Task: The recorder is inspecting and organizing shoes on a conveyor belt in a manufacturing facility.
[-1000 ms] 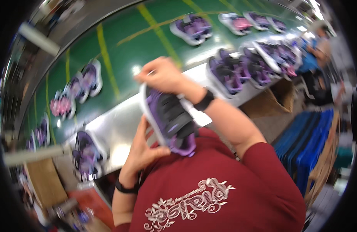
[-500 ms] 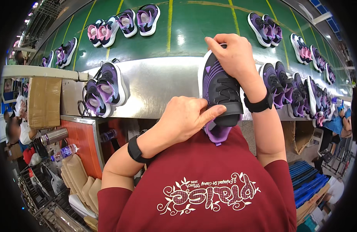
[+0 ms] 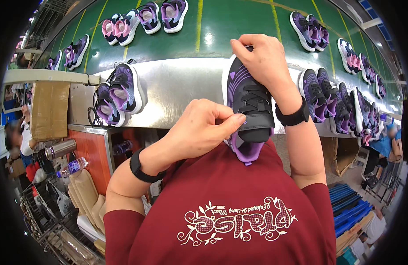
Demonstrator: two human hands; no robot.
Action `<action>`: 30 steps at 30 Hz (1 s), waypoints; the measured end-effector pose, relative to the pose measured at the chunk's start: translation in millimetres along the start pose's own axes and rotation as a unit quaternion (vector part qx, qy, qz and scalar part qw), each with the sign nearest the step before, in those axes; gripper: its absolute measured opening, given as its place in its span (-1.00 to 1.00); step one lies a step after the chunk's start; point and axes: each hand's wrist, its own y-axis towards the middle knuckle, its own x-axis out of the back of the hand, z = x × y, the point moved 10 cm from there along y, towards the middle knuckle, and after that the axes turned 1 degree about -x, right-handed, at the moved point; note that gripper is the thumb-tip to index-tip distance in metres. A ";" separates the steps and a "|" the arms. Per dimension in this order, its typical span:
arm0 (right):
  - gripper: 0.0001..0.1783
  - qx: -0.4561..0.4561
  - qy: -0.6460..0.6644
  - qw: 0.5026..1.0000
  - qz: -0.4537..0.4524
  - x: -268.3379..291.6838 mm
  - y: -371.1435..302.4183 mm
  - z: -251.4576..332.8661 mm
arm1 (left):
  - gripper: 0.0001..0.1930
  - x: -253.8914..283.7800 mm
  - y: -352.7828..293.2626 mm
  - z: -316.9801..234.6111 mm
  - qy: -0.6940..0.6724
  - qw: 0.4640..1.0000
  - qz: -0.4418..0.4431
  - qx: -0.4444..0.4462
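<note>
A black sneaker (image 3: 252, 99) with purple lines, a white sole and a purple lining stands in front of me, toe pointing away and heel opening near my shirt. My right hand (image 3: 261, 57) is closed over its toe, fingers curled. At the near end of the laces, a black strap (image 3: 255, 122) crosses the shoe. My left hand (image 3: 204, 128) is closed in a pinch, thumb and forefinger together at the strap's left end. Whatever lies between those fingertips is too small to make out.
A sneaker pair (image 3: 120, 92) with loose laces sits left on the metal ledge (image 3: 168, 84); several more sneakers (image 3: 319, 92) line the right. Beyond, a green conveyor belt (image 3: 230, 26) with yellow lines carries pairs. A cardboard box (image 3: 49, 110) and a water bottle (image 3: 72, 167) are at far left.
My left thumb has come off the strap's top, and its tip now meets the forefinger at the strap's left end. My right hand stays on the toe. The view has shifted slightly.
</note>
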 end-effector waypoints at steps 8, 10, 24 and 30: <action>-0.67 0.026 0.048 0.998 0.016 -8.6 3.2 -3.7 | -0.53 7.9 14.3 -33.8 0.015 1.000 0.023 -0.014; -0.68 0.015 0.066 0.997 0.039 -8.6 -0.5 -12.1 | -0.59 4.0 14.4 -13.0 0.007 0.999 0.052 -0.009; -0.71 -0.067 0.288 0.954 0.052 -12.6 -18.3 -45.4 | -0.57 -14.4 7.9 29.9 -0.044 0.996 0.073 0.007; -0.71 -0.078 0.278 0.956 0.043 -16.3 -18.5 -54.8 | -0.58 -23.2 16.1 47.5 -0.085 0.993 0.076 -0.014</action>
